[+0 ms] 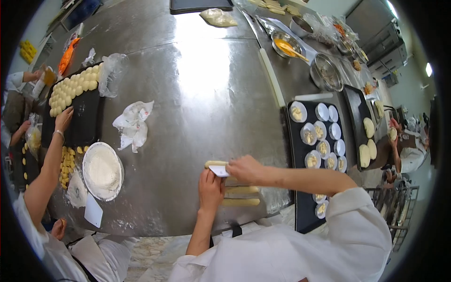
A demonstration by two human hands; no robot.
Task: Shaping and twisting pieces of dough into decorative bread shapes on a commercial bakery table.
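My right hand [245,170] grips a white plastic dough scraper [219,170], its blade against a rolled strip of dough [216,163] on the steel worktable. My left hand [211,188] is just below that strip, its fingertips by the scraper's edge; whether it holds a piece of dough is hidden. Two more dough strips [241,202] lie parallel on the steel beneath my right forearm, and part of another shows above them. To the right, a black baking tray [295,169] bears several white paper cups [312,159], many with pale pieces inside.
At left a co-worker's hand [64,120] touches dough balls [75,86] on a black tray. Near it are a bowl of flour [103,171], another scraper [93,210] and a crumpled plastic bag [133,125]. A long white-handled tool [272,77] and metal bowls [326,72] lie at upper right.
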